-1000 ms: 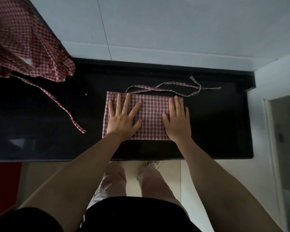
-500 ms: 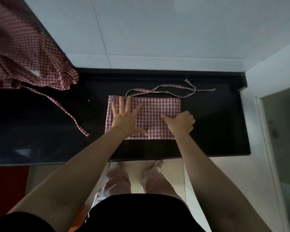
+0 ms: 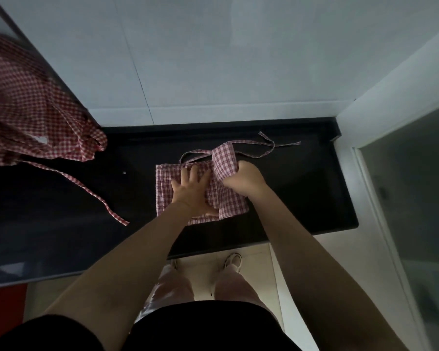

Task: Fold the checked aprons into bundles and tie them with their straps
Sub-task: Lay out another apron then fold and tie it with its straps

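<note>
I stand at a black counter [image 3: 301, 198] set against a pale wall. A heap of loose checked aprons [image 3: 31, 117] lies at its far left corner, one strap trailing toward the near edge. A folded apron [image 3: 167, 188] lies near the middle of the counter, closer to its right end. My left hand [image 3: 193, 191] presses flat on it, fingers spread. My right hand [image 3: 243, 178] grips the apron's right side, fingers curled, lifting that flap up and over leftward. Its straps [image 3: 261, 148] loop along the far edge, behind the apron.
</note>
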